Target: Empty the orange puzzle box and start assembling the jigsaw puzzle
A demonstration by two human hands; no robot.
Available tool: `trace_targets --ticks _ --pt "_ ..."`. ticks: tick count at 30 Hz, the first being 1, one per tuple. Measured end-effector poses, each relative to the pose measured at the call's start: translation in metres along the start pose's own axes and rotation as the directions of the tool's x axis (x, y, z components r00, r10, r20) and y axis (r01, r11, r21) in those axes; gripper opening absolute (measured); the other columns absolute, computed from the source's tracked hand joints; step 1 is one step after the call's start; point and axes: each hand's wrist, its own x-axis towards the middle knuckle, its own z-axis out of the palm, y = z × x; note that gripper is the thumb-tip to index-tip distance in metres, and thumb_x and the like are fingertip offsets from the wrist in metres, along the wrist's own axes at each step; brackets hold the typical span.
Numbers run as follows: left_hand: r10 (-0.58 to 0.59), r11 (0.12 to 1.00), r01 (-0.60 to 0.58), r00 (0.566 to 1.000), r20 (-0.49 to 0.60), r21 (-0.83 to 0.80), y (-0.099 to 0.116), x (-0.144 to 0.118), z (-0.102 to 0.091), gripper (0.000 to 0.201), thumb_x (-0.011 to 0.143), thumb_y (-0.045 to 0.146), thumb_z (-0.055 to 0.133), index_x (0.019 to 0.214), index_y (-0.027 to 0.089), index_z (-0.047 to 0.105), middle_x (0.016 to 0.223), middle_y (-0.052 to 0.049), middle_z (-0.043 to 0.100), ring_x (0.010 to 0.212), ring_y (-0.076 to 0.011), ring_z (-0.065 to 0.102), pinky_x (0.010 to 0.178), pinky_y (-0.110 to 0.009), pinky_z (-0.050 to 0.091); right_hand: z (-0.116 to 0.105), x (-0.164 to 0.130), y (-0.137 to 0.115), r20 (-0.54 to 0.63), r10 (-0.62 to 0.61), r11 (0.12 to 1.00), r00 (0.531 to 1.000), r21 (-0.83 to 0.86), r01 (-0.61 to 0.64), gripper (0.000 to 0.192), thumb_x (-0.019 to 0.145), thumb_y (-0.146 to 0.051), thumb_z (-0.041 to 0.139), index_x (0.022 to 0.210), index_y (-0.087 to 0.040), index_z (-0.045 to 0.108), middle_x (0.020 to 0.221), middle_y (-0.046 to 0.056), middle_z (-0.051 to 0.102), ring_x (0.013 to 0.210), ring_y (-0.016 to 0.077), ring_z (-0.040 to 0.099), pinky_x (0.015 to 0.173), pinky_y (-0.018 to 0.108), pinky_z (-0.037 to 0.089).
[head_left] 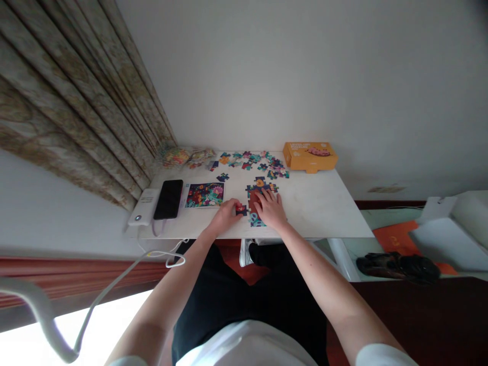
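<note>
On the white table, a partly joined jigsaw puzzle [253, 197] lies in front of me. My right hand [270, 208] rests flat on it with the fingers spread, covering part of the picture. Just left of it, my left hand [225, 215] pinches a dark puzzle piece with red on it [241, 209] between thumb and fingers. That piece sits at the left edge of the joined part; whether it is locked in, I cannot tell. A printed picture card [205, 195] lies left of my left hand. Loose puzzle pieces [247, 158] are scattered behind the puzzle.
A yellow puzzle box [310, 156] stands at the back right. Clear bags of pieces [177, 156] lie at the back left. A black phone [168, 199] and a white power bank [144, 207] with a cable occupy the left end. The table's front edge [335, 237] is close to my body.
</note>
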Motion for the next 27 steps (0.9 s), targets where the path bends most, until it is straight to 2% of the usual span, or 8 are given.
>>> trace_targets --ticks 4,8,11,15,21,24,27 --pt "0.061 0.998 -0.061 0.998 0.001 -0.024 0.003 0.000 0.002 0.026 0.081 0.011 0.070 0.103 0.022 0.062 0.103 -0.005 0.069 0.099 -0.0207 0.067 0.092 -0.034 0.053 -0.002 0.000 -0.002 0.009 0.008 1.000 1.000 -0.005 -0.008 0.049 0.108 -0.042 0.039 0.151 -0.024 0.054 0.163 0.014 0.046 0.152 0.0372 0.039 0.122 0.069 0.027" --pt "0.071 0.997 -0.071 0.997 0.002 0.044 0.006 0.003 0.003 0.025 0.079 0.014 0.075 0.101 0.023 0.065 0.116 -0.009 0.070 0.114 -0.0261 0.066 0.103 -0.040 0.050 -0.004 -0.001 -0.004 0.017 0.009 1.000 1.000 -0.010 -0.009 0.049 0.108 -0.042 0.038 0.151 -0.023 0.054 0.163 0.014 0.046 0.152 0.0372 0.039 0.122 0.069 0.027" --pt "-0.017 0.992 0.010 0.999 0.051 0.128 0.008 0.009 0.004 0.029 0.074 0.013 0.080 0.097 0.023 0.066 0.104 -0.006 0.074 0.102 -0.0276 0.069 0.099 -0.043 0.051 -0.006 -0.001 -0.005 0.027 0.008 1.000 1.000 -0.012 -0.008 0.050 0.108 -0.042 0.037 0.151 -0.022 0.054 0.164 0.015 0.045 0.152 0.0378 0.038 0.123 0.069 0.026" --pt "-0.095 0.984 0.080 0.991 0.089 0.156 0.010 0.019 0.002 0.036 0.070 0.011 0.082 0.098 0.024 0.064 0.091 -0.002 0.073 0.089 -0.0250 0.068 0.088 -0.039 0.052 -0.008 -0.001 -0.005 0.042 0.020 1.000 0.999 -0.006 -0.020 0.051 0.108 -0.041 0.039 0.152 -0.022 0.053 0.164 0.015 0.044 0.153 0.0377 0.037 0.123 0.068 0.025" --pt "-0.103 0.991 0.091 0.987 0.127 0.100 0.012 0.025 -0.002 0.035 0.069 0.009 0.079 0.097 0.024 0.064 0.091 0.001 0.072 0.088 -0.0209 0.068 0.087 -0.033 0.051 -0.009 -0.002 -0.006 0.032 0.017 1.000 0.999 -0.027 -0.016 0.051 0.108 -0.042 0.038 0.151 -0.021 0.054 0.164 0.015 0.045 0.152 0.0357 0.038 0.123 0.065 0.026" --pt "-0.068 0.997 0.063 0.988 0.142 0.044 0.011 0.025 -0.002 0.036 0.071 0.010 0.078 0.102 0.023 0.064 0.095 0.001 0.073 0.089 -0.0193 0.068 0.085 -0.031 0.052 -0.011 -0.002 -0.007 0.027 0.021 0.999 0.999 -0.034 -0.020 0.051 0.108 -0.041 0.038 0.151 -0.020 0.054 0.163 0.015 0.046 0.152 0.0356 0.039 0.123 0.064 0.026" --pt "-0.023 0.998 0.015 0.988 0.155 0.054 0.007 0.025 0.000 0.037 0.074 0.013 0.078 0.107 0.023 0.067 0.100 -0.002 0.075 0.093 -0.0204 0.070 0.089 -0.033 0.053 -0.012 -0.002 -0.009 0.025 0.019 0.999 1.000 -0.036 -0.018 0.050 0.108 -0.041 0.038 0.151 -0.021 0.054 0.163 0.014 0.047 0.151 0.0355 0.039 0.123 0.065 0.027"
